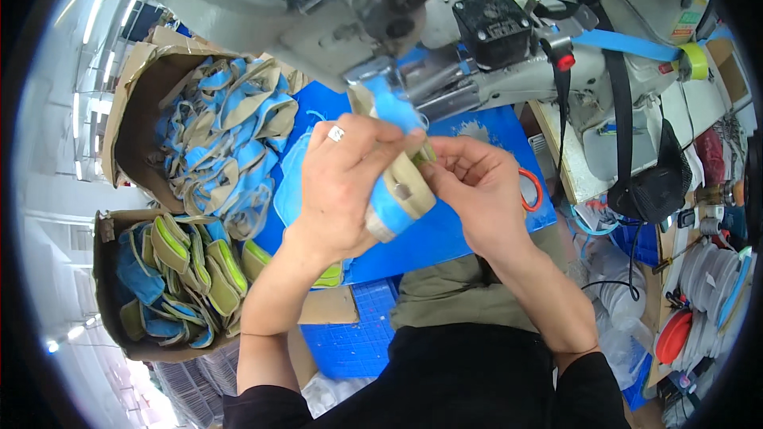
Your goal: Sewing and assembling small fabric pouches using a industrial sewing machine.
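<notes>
My left hand [338, 179], with a ring on one finger, is closed on a curved beige and blue fabric piece [391, 210]. The upper end of that piece reaches under the head of a grey sewing machine [373, 71] and is blurred. My right hand [481, 191] pinches the right edge of the same piece between thumb and fingers, where a bit of lime green shows. Below both hands lies a blue work surface [445, 250]. Left of my left hand, a light blue fabric piece [290, 183] rests on it.
At the left, one cardboard box [127, 123] holds many beige and blue fabric pieces. A nearer box [107, 290] holds pieces with lime-green linings. A red loop [531, 189] sits by my right wrist. Blue tape [628, 44] runs along the machine; reels [703, 278] stand far right.
</notes>
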### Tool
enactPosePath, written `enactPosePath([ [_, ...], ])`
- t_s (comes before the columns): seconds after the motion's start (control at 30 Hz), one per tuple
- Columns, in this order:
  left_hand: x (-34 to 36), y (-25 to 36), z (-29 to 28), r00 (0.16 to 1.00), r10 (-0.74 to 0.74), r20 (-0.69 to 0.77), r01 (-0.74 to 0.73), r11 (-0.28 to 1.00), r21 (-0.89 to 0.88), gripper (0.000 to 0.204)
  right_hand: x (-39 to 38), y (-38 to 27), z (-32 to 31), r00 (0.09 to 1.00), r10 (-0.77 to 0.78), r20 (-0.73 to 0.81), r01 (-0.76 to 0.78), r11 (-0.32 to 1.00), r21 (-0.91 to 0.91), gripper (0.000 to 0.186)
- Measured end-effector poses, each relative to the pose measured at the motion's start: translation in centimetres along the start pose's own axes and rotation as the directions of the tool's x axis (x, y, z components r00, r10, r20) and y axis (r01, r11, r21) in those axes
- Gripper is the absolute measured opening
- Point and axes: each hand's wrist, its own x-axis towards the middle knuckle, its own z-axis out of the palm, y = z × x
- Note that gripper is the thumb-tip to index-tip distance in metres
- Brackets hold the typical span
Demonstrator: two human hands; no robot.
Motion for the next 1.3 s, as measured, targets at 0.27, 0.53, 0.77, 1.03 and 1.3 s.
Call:
enactPosePath([
  [0.27,1.5,-1.8,0.3,1.0,-0.007,-0.012,0.008,0.997,0.08,0.045,3.2,0.3,0.6,0.998,-0.064,-0.016,0.065,0.997,0.038,0.022],
  [0.53,-0.6,-2.4,1.4,0.901,-0.427,-0.076,0.32,0.774,-0.547,0.025,2.9,0.7,0.2,0.976,-0.216,0.007,0.215,0.963,-0.161,0.023],
  [0.77,-0.9,-4.0,1.9,0.857,-0.512,-0.054,0.335,0.635,-0.696,0.016,3.4,1.2,-0.1,0.965,-0.261,0.033,0.262,0.94,-0.221,0.018],
  [1.03,-0.8,-3.3,1.2,0.892,-0.45,-0.039,0.321,0.693,-0.646,0.014,3.3,1.6,-0.2,0.967,-0.25,0.056,0.256,0.951,-0.172,0.012],
  [1.3,-1.0,-3.6,0.9,0.925,-0.377,-0.046,0.272,0.742,-0.613,0.014,3.3,1.3,0.1,0.967,-0.252,0.039,0.255,0.956,-0.143,0.013],
])
